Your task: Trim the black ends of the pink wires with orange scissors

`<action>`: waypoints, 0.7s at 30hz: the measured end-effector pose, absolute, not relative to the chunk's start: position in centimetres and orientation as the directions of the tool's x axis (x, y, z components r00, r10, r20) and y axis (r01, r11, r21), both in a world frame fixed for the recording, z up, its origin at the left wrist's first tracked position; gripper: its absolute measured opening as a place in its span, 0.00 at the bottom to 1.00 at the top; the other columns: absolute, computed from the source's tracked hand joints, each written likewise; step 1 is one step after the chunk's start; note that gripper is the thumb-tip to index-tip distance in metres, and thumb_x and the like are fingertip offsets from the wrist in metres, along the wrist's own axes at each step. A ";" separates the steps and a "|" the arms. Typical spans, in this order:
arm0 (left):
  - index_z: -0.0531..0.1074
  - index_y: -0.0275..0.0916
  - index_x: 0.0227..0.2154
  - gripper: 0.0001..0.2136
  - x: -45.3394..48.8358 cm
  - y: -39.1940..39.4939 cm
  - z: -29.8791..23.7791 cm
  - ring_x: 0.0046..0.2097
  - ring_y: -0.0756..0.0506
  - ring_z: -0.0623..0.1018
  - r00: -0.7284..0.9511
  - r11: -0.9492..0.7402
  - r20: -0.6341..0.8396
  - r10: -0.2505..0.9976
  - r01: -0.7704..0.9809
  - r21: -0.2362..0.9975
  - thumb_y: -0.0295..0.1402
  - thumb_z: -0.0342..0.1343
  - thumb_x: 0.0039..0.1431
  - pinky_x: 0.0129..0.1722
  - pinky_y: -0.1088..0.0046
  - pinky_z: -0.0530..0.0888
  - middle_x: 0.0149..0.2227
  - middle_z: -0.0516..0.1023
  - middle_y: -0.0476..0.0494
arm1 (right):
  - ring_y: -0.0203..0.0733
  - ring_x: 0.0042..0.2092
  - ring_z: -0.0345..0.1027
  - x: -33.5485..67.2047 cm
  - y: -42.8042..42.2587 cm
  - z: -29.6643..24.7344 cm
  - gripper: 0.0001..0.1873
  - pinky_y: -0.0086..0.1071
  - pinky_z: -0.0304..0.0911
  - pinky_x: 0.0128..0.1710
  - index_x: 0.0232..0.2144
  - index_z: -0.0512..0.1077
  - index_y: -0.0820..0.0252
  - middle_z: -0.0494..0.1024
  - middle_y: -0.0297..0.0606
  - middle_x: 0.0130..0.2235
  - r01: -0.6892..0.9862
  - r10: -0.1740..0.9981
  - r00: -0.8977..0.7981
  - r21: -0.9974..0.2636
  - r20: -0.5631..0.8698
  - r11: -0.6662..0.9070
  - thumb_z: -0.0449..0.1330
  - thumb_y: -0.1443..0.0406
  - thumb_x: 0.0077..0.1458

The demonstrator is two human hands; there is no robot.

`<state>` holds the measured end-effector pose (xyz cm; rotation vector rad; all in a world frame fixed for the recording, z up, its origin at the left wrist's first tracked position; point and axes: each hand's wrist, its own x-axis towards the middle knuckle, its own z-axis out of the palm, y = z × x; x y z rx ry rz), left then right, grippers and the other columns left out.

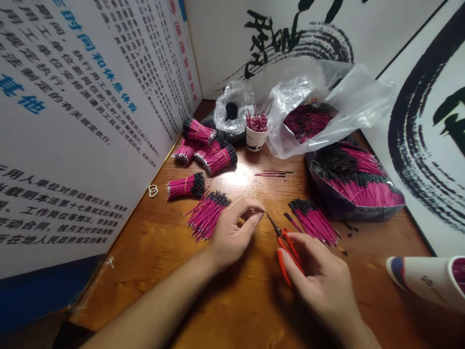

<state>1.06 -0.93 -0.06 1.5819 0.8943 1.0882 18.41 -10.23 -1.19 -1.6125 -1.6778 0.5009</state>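
Note:
My right hand grips a pair of scissors by the red handles, blades pointing up and left. The blade tips reach close to the fingertips of my left hand, where thumb and index finger are pinched. Whatever is in that pinch is too small to make out. Beside my left hand lies a loose pile of pink wires with black ends. Just past the scissors, on the right, is another loose pile of pink wires. A few single wires lie farther back on the wooden table.
Rubber-banded wire bundles are stacked at back left, with one bundle nearer. A paper cup holds wires upright; another cup lies on its side at right. Wire-filled plastic bags stand back right. Printed panels border the table.

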 end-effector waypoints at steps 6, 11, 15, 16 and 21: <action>0.71 0.38 0.35 0.04 1.0 -1.0 0.0 0.36 0.49 0.71 0.332 -0.280 0.251 0.909 0.041 0.959 0.25 0.52 0.62 0.36 0.74 0.68 0.34 0.70 0.47 | 0.41 0.31 0.72 18.2 -10.2 -0.7 0.09 0.33 0.67 0.29 0.42 0.72 0.56 0.78 0.37 0.33 0.687 0.968 0.061 -0.714 0.243 0.136 0.61 0.62 0.58; 0.71 0.38 0.34 0.04 1.0 -1.0 0.0 0.37 0.50 0.70 0.339 -0.291 0.260 0.904 0.041 0.956 0.25 0.52 0.63 0.36 0.75 0.68 0.35 0.70 0.47 | 0.40 0.31 0.71 18.2 -10.2 -0.7 0.09 0.32 0.66 0.29 0.42 0.72 0.56 0.78 0.38 0.34 0.685 0.972 0.046 -0.715 0.231 0.138 0.60 0.62 0.59; 0.71 0.38 0.34 0.04 1.0 -1.0 -0.1 0.37 0.50 0.70 0.336 -0.306 0.278 0.900 0.033 0.951 0.25 0.52 0.63 0.37 0.75 0.68 0.35 0.71 0.47 | 0.40 0.31 0.72 18.1 -10.1 -0.9 0.09 0.32 0.67 0.30 0.42 0.72 0.56 0.78 0.38 0.35 0.675 0.979 0.044 -0.728 0.199 0.118 0.60 0.61 0.60; 0.71 0.38 0.34 0.04 1.0 -1.0 -0.1 0.37 0.50 0.71 0.333 -0.303 0.276 0.902 0.032 0.952 0.25 0.52 0.63 0.37 0.75 0.68 0.35 0.71 0.47 | 0.40 0.31 0.72 18.1 -10.1 -0.9 0.09 0.32 0.67 0.30 0.42 0.72 0.56 0.78 0.38 0.35 0.671 0.981 0.042 -0.733 0.191 0.114 0.59 0.61 0.60; 0.70 0.38 0.34 0.04 1.1 -1.0 -0.2 0.37 0.50 0.71 0.317 -0.291 0.263 0.911 0.043 0.956 0.25 0.53 0.62 0.36 0.75 0.68 0.35 0.70 0.48 | 0.39 0.30 0.72 18.1 -10.2 -0.8 0.09 0.31 0.66 0.28 0.41 0.73 0.58 0.79 0.38 0.34 0.686 0.980 0.042 -0.719 0.193 0.112 0.59 0.61 0.60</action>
